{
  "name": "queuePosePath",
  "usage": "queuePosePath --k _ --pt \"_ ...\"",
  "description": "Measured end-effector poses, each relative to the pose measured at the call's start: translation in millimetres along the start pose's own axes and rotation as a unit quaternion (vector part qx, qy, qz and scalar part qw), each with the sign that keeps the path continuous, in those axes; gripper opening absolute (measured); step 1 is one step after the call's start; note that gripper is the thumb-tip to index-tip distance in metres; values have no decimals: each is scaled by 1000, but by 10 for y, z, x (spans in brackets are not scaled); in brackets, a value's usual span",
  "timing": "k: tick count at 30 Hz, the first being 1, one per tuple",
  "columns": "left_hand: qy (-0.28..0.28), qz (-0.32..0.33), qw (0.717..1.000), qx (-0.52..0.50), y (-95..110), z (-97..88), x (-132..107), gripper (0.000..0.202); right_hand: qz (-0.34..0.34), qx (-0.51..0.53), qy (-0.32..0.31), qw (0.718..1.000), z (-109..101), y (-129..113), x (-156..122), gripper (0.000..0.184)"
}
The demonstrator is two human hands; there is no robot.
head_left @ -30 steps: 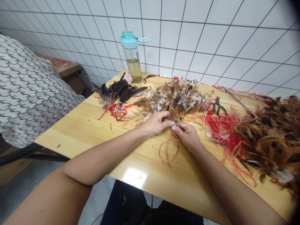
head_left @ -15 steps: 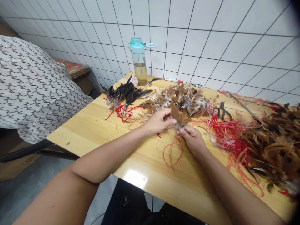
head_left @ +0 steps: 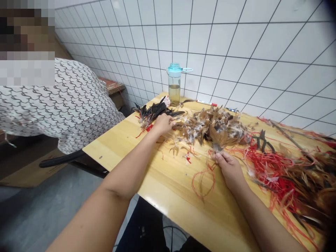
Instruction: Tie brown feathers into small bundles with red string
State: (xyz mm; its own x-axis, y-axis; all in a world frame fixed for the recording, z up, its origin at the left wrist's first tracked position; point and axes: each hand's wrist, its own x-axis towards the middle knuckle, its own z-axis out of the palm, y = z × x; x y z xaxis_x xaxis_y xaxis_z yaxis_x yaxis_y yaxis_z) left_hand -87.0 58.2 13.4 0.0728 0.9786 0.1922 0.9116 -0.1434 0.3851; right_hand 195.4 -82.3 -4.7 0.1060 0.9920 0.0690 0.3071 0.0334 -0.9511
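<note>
My right hand [head_left: 229, 167] is closed, with thumb and finger pinching the base of a small bunch of brown feathers [head_left: 219, 137] that fans upward. A thin red string [head_left: 193, 180] hangs from the pinch and loops on the table. My left hand [head_left: 163, 124] reaches across to the black feathers [head_left: 154, 109], at their near edge. Its fingers are partly hidden, and I cannot make out whether they grip a feather. A loose pile of brown and white feathers [head_left: 195, 126] lies between and behind my hands.
Pliers [head_left: 262, 141] and a tangle of red string [head_left: 273, 171] lie to the right, beside a big heap of brown feathers [head_left: 312, 178]. A water bottle [head_left: 174, 85] and a marker [head_left: 206, 103] stand and lie near the tiled wall. A person in a patterned shirt [head_left: 78, 105] is at the left.
My left hand has left the brown feather bunch and moved left to the black feathers. My right hand still holds the bunch. The view has shifted left and upward.
</note>
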Motion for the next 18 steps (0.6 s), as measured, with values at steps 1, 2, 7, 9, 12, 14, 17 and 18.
queuePosePath --k 1,2,7,9,12,14,17,18 --pt "-14 0 1000 6 -1 16 -3 35 2 1 3 1000 1 -4 -2 31" --pt "-26 3 1000 9 4 35 -9 36 4 2 5 1000 2 -8 -4 32" --pt "-35 55 998 -8 149 104 -85 20 -1 -12 6 1000 0 -18 -9 32" --pt "-48 79 995 -32 259 87 -138 12 -3 -16 6 1000 -3 -19 -10 32" --pt "-125 134 969 -166 416 8 -222 15 -3 -16 5 1000 -7 -20 -11 33" --pt "-154 153 943 -253 472 -63 -257 21 -4 -17 4 1000 -9 -19 -11 34" --pt "-71 120 965 -222 450 -163 -257 22 -4 -18 4 1000 -7 -20 -12 35" --pt "-29 102 978 -178 422 -190 -248 21 -3 -18 6 1000 -6 -21 -12 36"
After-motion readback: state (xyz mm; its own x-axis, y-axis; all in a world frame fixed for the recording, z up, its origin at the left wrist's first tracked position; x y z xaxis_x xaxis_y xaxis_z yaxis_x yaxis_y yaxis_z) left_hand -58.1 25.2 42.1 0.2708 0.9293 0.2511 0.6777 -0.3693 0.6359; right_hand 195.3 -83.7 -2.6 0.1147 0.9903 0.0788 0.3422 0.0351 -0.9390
